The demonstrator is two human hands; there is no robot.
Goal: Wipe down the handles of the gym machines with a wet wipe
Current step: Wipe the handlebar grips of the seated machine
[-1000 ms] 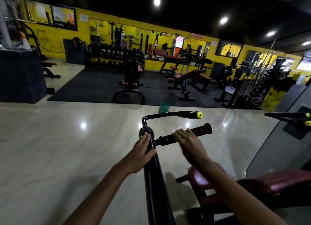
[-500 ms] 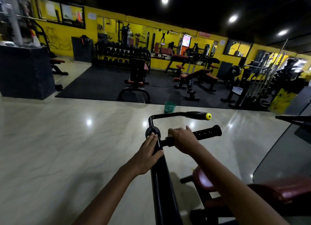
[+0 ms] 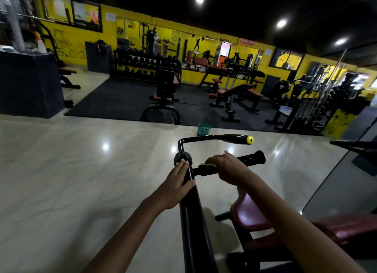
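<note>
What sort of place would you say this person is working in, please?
A gym, almost certainly. A dumbbell rack stands against the yellow wall, padded benches sit on the black floor mat, and the right hand wraps round a machine handle.

wet wipe [image 3: 208, 164] mostly hidden under right hand [image 3: 228, 166], black machine arm [image 3: 195, 232] cut off at bottom edge
</note>
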